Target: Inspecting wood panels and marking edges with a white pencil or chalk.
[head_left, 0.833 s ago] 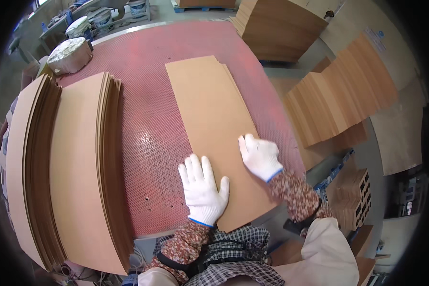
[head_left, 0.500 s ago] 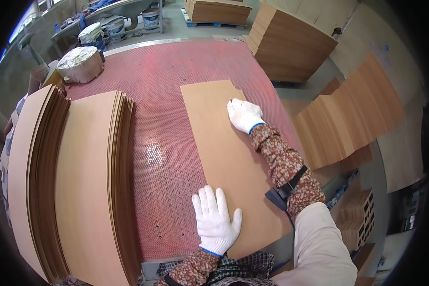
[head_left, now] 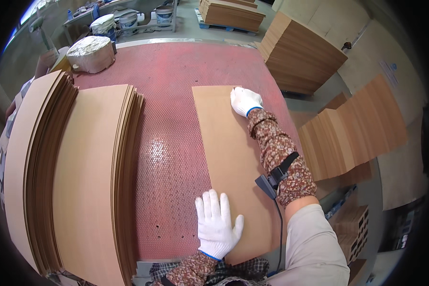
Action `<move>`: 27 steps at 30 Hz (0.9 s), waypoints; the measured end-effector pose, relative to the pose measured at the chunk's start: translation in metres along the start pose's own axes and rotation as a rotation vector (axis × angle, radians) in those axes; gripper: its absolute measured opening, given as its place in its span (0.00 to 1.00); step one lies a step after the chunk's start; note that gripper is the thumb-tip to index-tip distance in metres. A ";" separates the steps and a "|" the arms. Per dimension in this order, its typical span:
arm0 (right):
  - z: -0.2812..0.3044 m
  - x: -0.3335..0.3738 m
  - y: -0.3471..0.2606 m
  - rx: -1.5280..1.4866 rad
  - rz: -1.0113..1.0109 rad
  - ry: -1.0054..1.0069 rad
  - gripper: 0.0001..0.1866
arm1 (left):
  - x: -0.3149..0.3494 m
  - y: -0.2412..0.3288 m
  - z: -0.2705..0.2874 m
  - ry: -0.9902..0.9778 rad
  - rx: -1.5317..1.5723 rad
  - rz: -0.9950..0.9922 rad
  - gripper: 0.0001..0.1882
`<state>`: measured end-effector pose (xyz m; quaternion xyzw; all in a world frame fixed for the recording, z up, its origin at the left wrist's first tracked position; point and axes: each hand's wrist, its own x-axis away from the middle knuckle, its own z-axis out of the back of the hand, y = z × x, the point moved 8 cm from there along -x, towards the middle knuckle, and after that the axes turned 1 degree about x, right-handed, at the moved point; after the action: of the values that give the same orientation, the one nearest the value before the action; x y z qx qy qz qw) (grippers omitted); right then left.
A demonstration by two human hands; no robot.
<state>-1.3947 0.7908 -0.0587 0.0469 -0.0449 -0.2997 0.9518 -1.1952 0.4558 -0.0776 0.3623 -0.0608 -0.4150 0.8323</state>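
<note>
A long tan wood sheet (head_left: 231,167) lies lengthwise before me on the red table. My left hand (head_left: 218,226), in a white knit glove, rests flat across its near left edge, fingers stretched out and thumb spread. At the sheet's far right corner is my right hand (head_left: 246,101), also gloved, with its fingers curled closed. Whatever sits inside those fingers is hidden. A dark device (head_left: 271,182) is strapped around my right forearm over the patterned sleeve.
Two stacks of similar sheets, the outer stack (head_left: 26,167) and inner stack (head_left: 86,176), stand on the left of the red textured table (head_left: 167,157). A foil-topped round bundle (head_left: 91,54) sits far left. More wood piles (head_left: 302,55) and fanned sheets (head_left: 355,128) are beyond the right edge.
My right hand has moved farther away along the sheet, up to its far edge. A second layer's edge that showed by the far right corner is now out of sight. The left hand stays flat.
</note>
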 end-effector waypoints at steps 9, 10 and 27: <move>-0.017 0.175 0.020 0.066 0.058 0.104 0.17 | 0.003 0.002 0.001 0.111 -0.043 -0.041 0.43; -0.020 0.200 0.024 0.056 0.046 0.091 0.17 | 0.003 0.002 0.002 0.127 -0.039 -0.046 0.43; -0.046 0.557 0.035 -0.024 0.042 -0.016 0.16 | 0.004 -0.002 -0.008 0.145 -0.119 -0.064 0.43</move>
<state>-0.9149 0.5019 -0.0680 0.0323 -0.0500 -0.2806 0.9580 -1.1908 0.4566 -0.0860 0.3431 0.0359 -0.4168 0.8410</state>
